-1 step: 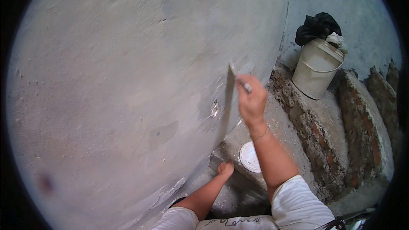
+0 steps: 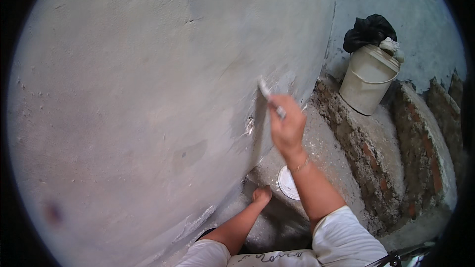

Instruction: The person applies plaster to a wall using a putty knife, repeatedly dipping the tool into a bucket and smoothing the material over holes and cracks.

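My right hand is closed round the handle of a putty knife, whose whitish blade points up and left against the grey plastered wall. The blade is slightly blurred. Below and left of it, a small ragged hole with white filler sits in a damp-looking patch. Lower down, my left hand is closed near the foot of the wall; whatever it may grip is hidden. Between my forearms, partly behind the right one, a round white tub rests on a step.
Rough steps with exposed brick climb along the right. A cream bucket stands on one, a black plastic bag and a whitish crumpled thing on its lid. Behind it rises a bluish wall.
My right hand with the putty knife has moved a little left and down along the wall. My left hand has stayed in place.
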Action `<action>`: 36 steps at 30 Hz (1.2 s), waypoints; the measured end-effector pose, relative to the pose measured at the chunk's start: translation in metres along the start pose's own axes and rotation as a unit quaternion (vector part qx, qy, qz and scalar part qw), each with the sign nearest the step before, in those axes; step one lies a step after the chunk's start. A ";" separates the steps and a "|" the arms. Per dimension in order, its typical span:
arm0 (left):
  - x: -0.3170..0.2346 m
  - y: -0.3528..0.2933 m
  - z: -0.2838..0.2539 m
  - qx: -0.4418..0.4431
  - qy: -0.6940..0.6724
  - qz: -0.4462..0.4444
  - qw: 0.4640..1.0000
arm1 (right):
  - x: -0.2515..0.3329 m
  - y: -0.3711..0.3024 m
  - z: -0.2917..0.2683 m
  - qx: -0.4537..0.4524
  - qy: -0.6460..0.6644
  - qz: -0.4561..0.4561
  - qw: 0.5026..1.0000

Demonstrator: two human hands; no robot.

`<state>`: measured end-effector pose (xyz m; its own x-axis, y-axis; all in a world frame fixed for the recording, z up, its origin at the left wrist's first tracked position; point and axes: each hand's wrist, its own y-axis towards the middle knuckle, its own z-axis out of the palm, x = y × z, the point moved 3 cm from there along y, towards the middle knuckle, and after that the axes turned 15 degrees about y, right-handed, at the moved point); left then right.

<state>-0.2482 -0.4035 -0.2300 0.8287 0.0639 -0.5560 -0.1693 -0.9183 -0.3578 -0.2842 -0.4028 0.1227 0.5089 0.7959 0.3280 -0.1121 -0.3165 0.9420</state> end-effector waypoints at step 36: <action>-0.013 -0.026 -0.021 0.024 -0.051 -0.035 0.998 | -0.018 0.030 -0.049 -0.097 0.118 0.079 0.985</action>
<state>-0.2441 -0.3889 -0.1979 0.7819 0.1691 -0.6001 -0.1396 -0.8906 -0.4328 -0.3388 -0.4008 0.1490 0.2616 0.8494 0.4584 -0.3472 -0.3603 0.8658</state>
